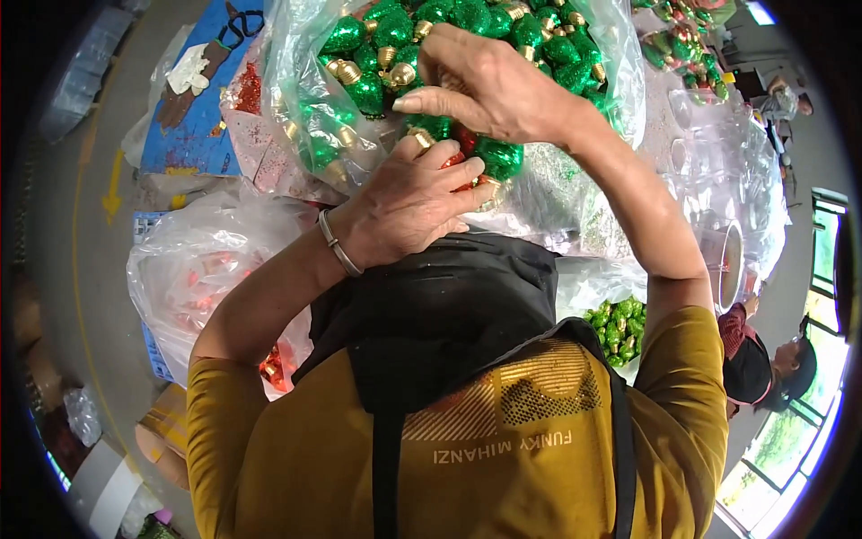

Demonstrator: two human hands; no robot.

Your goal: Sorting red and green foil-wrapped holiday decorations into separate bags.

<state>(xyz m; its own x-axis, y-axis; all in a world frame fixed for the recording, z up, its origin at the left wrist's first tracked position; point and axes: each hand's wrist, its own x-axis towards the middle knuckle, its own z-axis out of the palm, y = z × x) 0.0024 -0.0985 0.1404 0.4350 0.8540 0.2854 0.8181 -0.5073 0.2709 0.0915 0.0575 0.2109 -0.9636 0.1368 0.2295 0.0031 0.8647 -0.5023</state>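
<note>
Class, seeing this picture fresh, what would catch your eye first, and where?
First, the glittery green bulb ornaments with gold-coloured ends, heaped in clear plastic at top centre. Next, the right hand bent over them and the left hand just below, with red glitter showing between its fingers. Then the mustard shirt, filling the lower middle.

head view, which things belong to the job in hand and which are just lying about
Seemingly in use:
- left hand, right hand
- green glittery ornaments
- red ornaments
- clear plastic bag

Probably lying about:
- black scissors
- cardboard box
</note>
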